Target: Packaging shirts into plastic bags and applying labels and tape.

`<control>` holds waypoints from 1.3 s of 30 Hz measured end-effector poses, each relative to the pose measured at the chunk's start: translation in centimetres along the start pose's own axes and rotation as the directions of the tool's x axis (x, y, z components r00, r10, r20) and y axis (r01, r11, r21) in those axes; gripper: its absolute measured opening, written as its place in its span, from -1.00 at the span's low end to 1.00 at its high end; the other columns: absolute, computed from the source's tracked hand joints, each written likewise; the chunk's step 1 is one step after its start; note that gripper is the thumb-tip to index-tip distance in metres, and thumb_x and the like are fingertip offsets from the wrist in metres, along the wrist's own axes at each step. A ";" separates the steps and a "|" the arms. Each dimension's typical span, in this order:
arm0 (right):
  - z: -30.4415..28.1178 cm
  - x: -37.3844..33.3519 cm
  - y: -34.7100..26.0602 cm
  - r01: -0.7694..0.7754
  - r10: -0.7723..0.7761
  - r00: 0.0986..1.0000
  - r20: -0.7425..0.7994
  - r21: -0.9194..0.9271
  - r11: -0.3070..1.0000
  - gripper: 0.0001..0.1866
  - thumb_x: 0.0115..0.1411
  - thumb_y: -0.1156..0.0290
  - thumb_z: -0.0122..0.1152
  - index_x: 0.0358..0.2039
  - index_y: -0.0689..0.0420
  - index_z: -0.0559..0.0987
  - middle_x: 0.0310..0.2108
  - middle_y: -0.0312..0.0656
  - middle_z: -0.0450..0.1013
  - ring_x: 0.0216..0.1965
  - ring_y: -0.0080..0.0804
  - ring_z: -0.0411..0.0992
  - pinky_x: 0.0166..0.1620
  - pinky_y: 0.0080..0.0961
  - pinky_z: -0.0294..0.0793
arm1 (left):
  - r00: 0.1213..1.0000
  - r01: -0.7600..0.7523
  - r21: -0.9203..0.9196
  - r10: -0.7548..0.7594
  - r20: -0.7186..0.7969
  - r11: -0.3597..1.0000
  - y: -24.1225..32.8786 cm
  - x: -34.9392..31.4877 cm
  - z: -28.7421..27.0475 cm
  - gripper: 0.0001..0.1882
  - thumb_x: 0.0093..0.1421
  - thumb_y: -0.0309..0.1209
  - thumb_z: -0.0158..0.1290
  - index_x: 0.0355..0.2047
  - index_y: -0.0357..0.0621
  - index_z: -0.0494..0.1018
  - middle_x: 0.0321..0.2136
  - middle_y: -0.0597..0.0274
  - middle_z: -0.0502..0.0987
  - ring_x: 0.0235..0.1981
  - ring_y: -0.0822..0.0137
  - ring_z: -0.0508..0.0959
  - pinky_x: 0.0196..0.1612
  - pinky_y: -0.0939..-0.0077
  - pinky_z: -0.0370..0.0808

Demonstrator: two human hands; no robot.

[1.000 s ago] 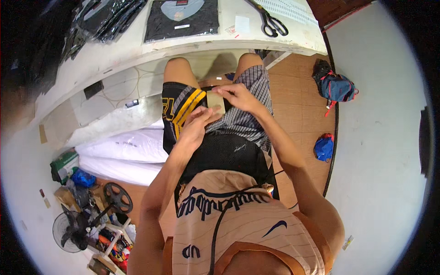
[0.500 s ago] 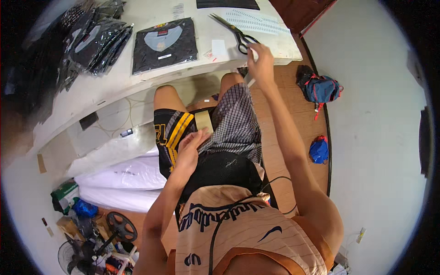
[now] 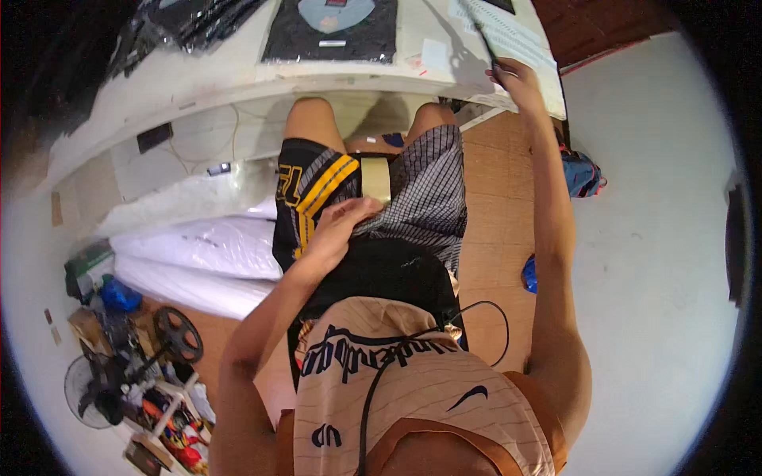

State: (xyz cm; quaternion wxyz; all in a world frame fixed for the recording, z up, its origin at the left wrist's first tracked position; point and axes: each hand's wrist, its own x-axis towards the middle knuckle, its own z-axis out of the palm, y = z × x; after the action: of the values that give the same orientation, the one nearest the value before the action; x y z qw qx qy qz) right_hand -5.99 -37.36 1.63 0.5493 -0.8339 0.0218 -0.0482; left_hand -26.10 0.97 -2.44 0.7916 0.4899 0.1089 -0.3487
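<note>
My left hand [image 3: 346,224] is over my lap, its fingers closed on the near end of a glossy beige roll, seemingly tape [image 3: 376,179]. At the table's right front edge, my right hand [image 3: 514,78] grips the black-handled scissors [image 3: 486,41], raised off the top with the blades pointing away. Their shadow falls on the white tabletop. To the left of them lies a folded dark shirt in a clear bag [image 3: 329,36], its light grey neck area showing. Between shirt and scissors is a small white paper slip [image 3: 434,54].
More bagged dark garments [image 3: 186,28] are heaped on the table's left. A printed sheet [image 3: 516,40] lies at the right. White wrapped bundles [image 3: 198,246] sit below left, near a fan [image 3: 94,389]. A backpack [image 3: 582,173] rests by the right wall.
My right hand has picked the scissors up from the tabletop and moved right with them. My left hand keeps its hold on the beige roll. The whole view has shifted.
</note>
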 end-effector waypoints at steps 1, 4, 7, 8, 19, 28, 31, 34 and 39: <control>1.1 -3.0 -3.5 -0.031 0.031 1.000 0.003 0.186 0.982 -0.70 0.17 0.52 0.10 -0.09 0.39 0.47 -0.24 -0.12 0.51 -0.32 -0.47 0.49 -0.24 -0.62 0.42 | 1.000 0.007 -0.037 -0.008 -0.020 0.999 0.0 -0.1 -0.2 -0.70 0.31 -0.32 -0.06 -0.15 -0.35 0.47 -0.14 0.10 0.55 -0.03 0.36 0.49 0.13 0.52 0.31; -1.0 -9.5 -6.3 -0.166 0.160 0.986 0.053 0.127 0.978 -0.80 0.17 0.50 0.12 -0.20 0.31 0.50 -0.40 -0.29 0.42 -0.47 -0.61 0.33 -0.39 -0.65 0.30 | 0.998 0.042 -0.020 -0.043 -0.052 0.999 0.3 -0.3 -0.1 -0.68 0.29 -0.29 -0.02 -0.15 -0.34 0.51 -0.16 0.14 0.56 -0.06 0.40 0.50 0.10 0.55 0.32; 0.3 -17.0 -8.2 -0.183 0.177 0.983 0.055 0.452 0.873 -0.53 -0.02 0.12 0.36 -0.34 0.28 0.49 -0.51 -0.33 0.35 -0.57 -0.72 0.25 -0.55 -0.76 0.13 | 0.996 0.076 -0.026 -0.077 -0.051 0.997 0.0 -0.3 -0.3 -0.67 0.29 -0.27 -0.02 -0.20 -0.32 0.54 -0.20 0.18 0.58 -0.11 0.43 0.51 0.08 0.57 0.32; -1.4 -18.2 -6.0 -0.246 0.141 0.949 0.283 0.379 0.892 -0.44 -0.12 0.04 0.40 -0.35 0.29 0.48 -0.52 -0.31 0.36 -0.60 -0.73 0.25 -0.56 -0.77 0.13 | 0.994 0.101 -0.021 -0.102 -0.044 0.995 0.6 -0.5 0.3 -0.66 0.29 -0.25 -0.03 -0.20 -0.31 0.54 -0.20 0.18 0.58 -0.12 0.43 0.52 0.07 0.57 0.32; -1.9 -18.7 -2.8 -0.677 0.462 0.321 0.827 -0.141 0.723 -0.26 -0.31 -0.24 0.42 -0.54 0.26 0.40 -0.62 -0.35 0.24 -0.74 -0.74 0.15 -0.72 -0.74 0.02 | 0.991 0.128 -0.020 -0.129 -0.038 0.992 -0.1 -0.1 -0.6 -0.64 0.31 -0.22 -0.05 -0.25 -0.29 0.57 -0.26 0.17 0.60 -0.14 0.40 0.52 0.06 0.55 0.31; 0.9 -15.8 -1.8 -0.693 0.453 0.278 0.847 -0.150 0.705 -0.35 -0.33 -0.15 0.46 -0.55 0.16 0.38 -0.64 -0.41 0.22 -0.72 -0.77 0.14 -0.70 -0.78 -0.01 | 0.990 0.126 -0.024 -0.127 -0.061 0.992 -0.2 0.1 -0.7 -0.66 0.28 -0.26 -0.01 -0.28 -0.36 0.55 -0.28 0.12 0.60 -0.14 0.40 0.52 0.08 0.54 0.31; 1.3 -14.9 -1.8 -0.633 0.434 0.249 0.866 -0.194 0.750 -0.37 -0.31 -0.11 0.47 -0.55 0.16 0.38 -0.64 -0.44 0.22 -0.73 -0.79 0.13 -0.71 -0.80 -0.01 | 0.986 0.145 -0.029 -0.147 -0.082 0.989 0.0 -0.1 -0.5 -0.66 0.27 -0.29 0.01 -0.29 -0.41 0.54 -0.30 0.10 0.60 -0.16 0.40 0.53 0.06 0.57 0.32; 1.6 -14.5 -2.1 -0.585 0.462 0.227 0.857 -0.259 0.769 -0.37 -0.31 -0.13 0.47 -0.56 0.15 0.38 -0.68 -0.46 0.20 -0.75 -0.81 0.11 -0.72 -0.80 -0.03 | 0.987 0.135 -0.008 -0.135 -0.084 0.991 0.0 0.0 -0.5 -0.66 0.27 -0.29 0.01 -0.29 -0.42 0.54 -0.30 0.10 0.59 -0.17 0.40 0.53 0.05 0.57 0.32; 2.3 -14.3 -1.5 -0.566 0.433 0.257 0.864 -0.228 0.792 -0.37 -0.34 -0.13 0.51 -0.61 0.14 0.38 -0.74 -0.46 0.20 -0.79 -0.77 0.13 -0.75 -0.77 -0.03 | 0.992 0.118 0.035 -0.117 -0.047 0.992 -0.3 0.1 -0.8 -0.66 0.29 -0.26 -0.02 -0.26 -0.36 0.54 -0.26 0.10 0.59 -0.12 0.38 0.53 0.08 0.53 0.33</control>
State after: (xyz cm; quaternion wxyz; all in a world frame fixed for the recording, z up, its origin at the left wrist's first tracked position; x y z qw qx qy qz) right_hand -19.98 -33.40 1.35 0.5142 -0.6421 -0.0087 0.5685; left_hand -26.13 1.55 -3.08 0.7576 0.5051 0.1485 -0.3857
